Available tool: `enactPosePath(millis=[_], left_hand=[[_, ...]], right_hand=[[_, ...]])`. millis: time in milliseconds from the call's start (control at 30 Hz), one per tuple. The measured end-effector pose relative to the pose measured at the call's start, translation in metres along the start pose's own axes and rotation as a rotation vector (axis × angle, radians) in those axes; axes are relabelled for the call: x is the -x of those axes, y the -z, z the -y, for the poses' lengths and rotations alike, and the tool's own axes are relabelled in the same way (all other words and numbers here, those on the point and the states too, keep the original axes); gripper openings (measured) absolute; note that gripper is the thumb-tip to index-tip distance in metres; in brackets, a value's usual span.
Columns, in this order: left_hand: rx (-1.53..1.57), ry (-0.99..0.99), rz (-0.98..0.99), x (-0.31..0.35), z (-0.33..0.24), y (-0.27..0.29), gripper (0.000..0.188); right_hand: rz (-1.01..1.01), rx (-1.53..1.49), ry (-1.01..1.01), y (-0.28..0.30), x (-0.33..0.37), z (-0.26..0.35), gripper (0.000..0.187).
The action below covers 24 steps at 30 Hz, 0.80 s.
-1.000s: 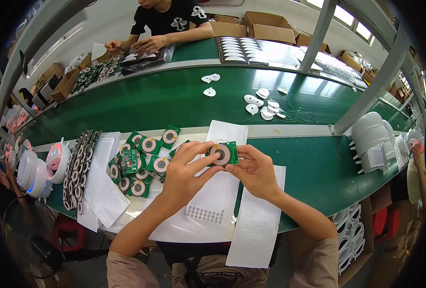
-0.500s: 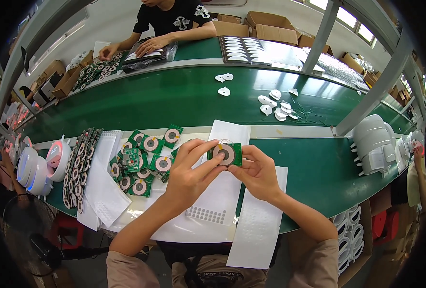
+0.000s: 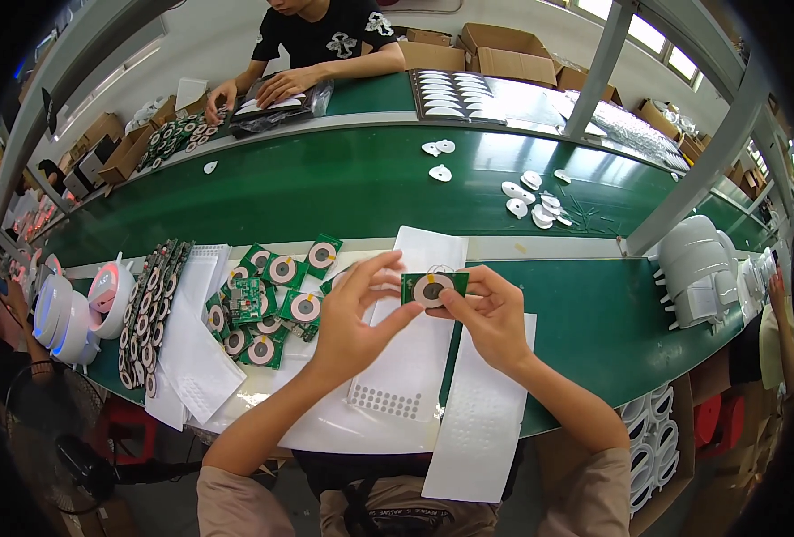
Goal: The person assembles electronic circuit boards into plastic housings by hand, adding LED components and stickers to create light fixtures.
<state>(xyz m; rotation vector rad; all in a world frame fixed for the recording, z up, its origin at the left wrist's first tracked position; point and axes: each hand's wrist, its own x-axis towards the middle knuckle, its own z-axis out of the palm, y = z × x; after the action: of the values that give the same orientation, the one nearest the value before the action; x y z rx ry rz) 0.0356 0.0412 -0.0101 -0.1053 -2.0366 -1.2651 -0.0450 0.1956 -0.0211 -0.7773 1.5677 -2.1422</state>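
Observation:
My right hand point(image 3: 494, 318) grips a green circuit board point(image 3: 409, 288) with a round copper-pink coil and dark centre, its thumb pressed on the coil face. Thin wire loops stick up from the board's top edge. My left hand point(image 3: 358, 322) is open just left of the board, fingers spread; its thumb tip lies close to the board's lower left corner, and I cannot tell if they touch. Beneath both hands lies a white sheet point(image 3: 406, 358) with rows of grey round stickers near its lower end. A heap of similar coil boards point(image 3: 306, 307) lies left of my left hand.
A second white sheet point(image 3: 478, 430) hangs over the table's front edge. Stacked coil boards point(image 3: 153, 313) and white rounded housings point(image 3: 110, 295) stand at left, more white housings point(image 3: 697, 268) at right. White pieces point(image 3: 540, 210) lie on the green belt point(image 3: 325, 179). A co-worker sits opposite.
My left hand has come off the board and its fingers have spread. The board has shifted slightly right in my right hand. White pieces on the belt have moved right; another appears at left.

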Motion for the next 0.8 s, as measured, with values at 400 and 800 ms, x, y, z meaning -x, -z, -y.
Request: enactPosePath(millis=[400, 800], left_hand=[[-0.065, -0.041, 0.204, 0.001, 0.005, 0.008, 0.017], [0.066, 0.171, 0.201, 0.007, 0.006, 0.006, 0.02]], right_hand=[[0.038, 0.461, 0.176, 0.007, 0.001, 0.002, 0.015], [0.038, 0.438, 0.151, 0.007, 0.001, 0.0, 0.012]])
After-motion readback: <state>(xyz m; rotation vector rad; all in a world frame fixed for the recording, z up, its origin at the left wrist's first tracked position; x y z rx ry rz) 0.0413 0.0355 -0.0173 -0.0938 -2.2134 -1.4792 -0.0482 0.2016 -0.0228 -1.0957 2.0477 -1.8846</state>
